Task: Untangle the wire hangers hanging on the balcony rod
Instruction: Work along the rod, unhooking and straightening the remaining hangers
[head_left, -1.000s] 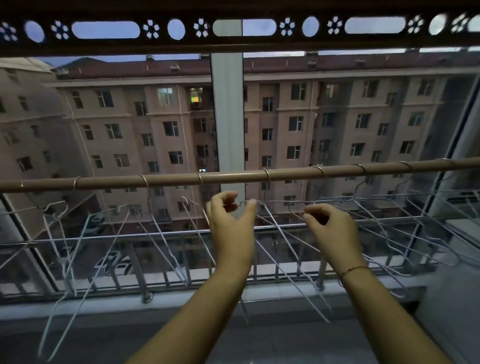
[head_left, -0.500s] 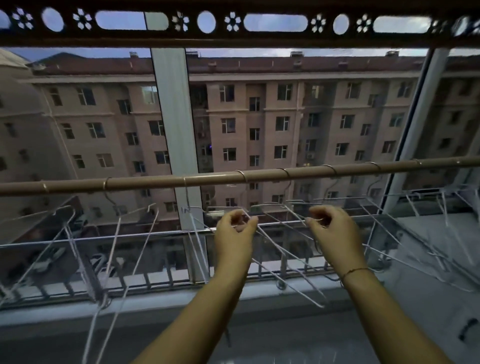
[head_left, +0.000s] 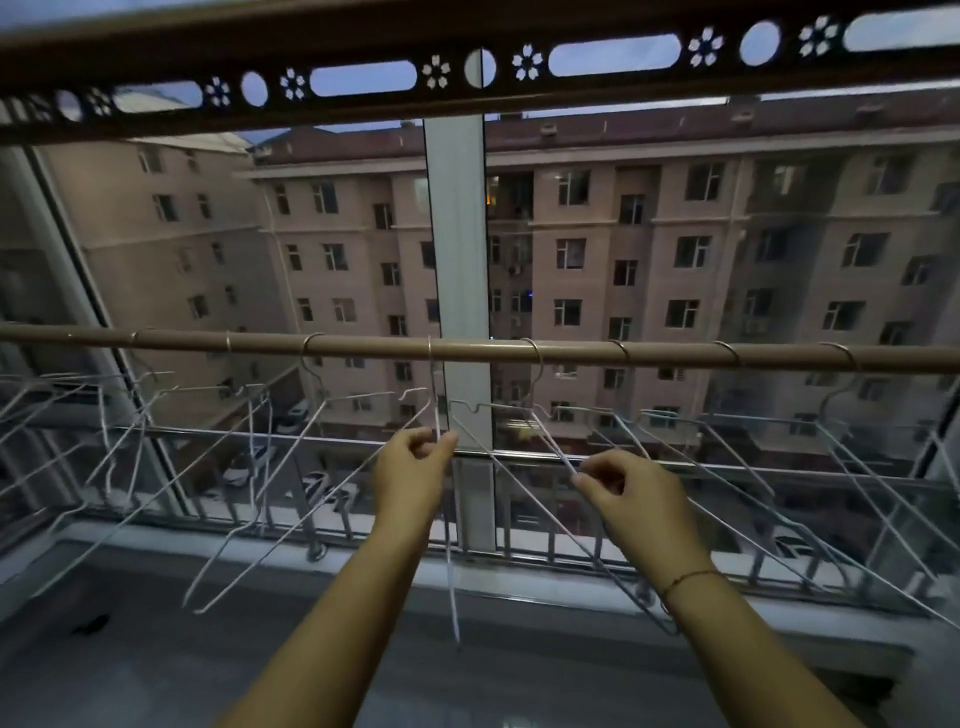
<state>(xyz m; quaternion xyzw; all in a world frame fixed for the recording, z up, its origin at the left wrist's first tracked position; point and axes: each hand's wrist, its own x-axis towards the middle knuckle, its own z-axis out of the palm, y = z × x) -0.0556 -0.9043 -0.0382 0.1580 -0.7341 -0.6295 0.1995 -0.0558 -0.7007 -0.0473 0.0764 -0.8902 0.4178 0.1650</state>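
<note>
A tan balcony rod (head_left: 374, 349) runs across the view with several white wire hangers hooked over it. My left hand (head_left: 410, 467) pinches the wire of one hanger (head_left: 451, 577) that hangs almost edge-on below the rod's middle. My right hand (head_left: 631, 493) pinches the sloping arm of the neighbouring hanger (head_left: 524, 423), whose hook sits on the rod just right of the window post. The two hangers stand apart between my hands. More hangers (head_left: 249, 467) fan out on the left and others (head_left: 779, 457) on the right.
A white window post (head_left: 460, 260) stands behind the rod's middle. A metal railing (head_left: 291, 439) runs along the window below the rod, above a grey sill (head_left: 519, 566). A dark perforated rail (head_left: 467, 67) crosses overhead. Apartment blocks fill the glass.
The view swung right and then back left. My hands have moved apart and my right hand has dropped lower, spreading the two middle hangers; the left one now hangs straight down.
</note>
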